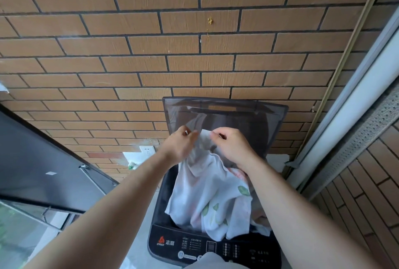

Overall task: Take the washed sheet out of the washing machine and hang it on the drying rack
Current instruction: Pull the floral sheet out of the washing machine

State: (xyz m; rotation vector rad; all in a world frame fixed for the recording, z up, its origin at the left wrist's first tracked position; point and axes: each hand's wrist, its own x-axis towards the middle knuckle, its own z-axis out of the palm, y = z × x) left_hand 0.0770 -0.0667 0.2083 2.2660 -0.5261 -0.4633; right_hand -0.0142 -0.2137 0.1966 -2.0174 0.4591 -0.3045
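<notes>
A black top-loading washing machine (172,245) stands against an orange-brown brick wall (194,41), its smoky translucent lid (226,108) raised upright behind the drum opening. A white sheet printed with green leaves and faint pink patches (207,195) rises out of the drum in a crumpled column. Its lower folds spill over the front rim just above the control panel (216,247), and the rest of the fabric is still down inside the machine.

Both bare arms reach forward over the machine. The left hand (180,146) grips the sheet's upper edge on its left side, its fingers (192,134) curled and pinching the cloth. The right hand (232,146) is close beside it and holds the same edge, its fingers (217,135) bent inward and pinching a fold. The top of the sheet is stretched in a short span between the two hands, in front of the lid.

A white wall socket (147,149) sits low on the bricks left of the machine, and a dark flat panel (32,160) slants along the left side. A white pipe (356,117) runs down the right.
</notes>
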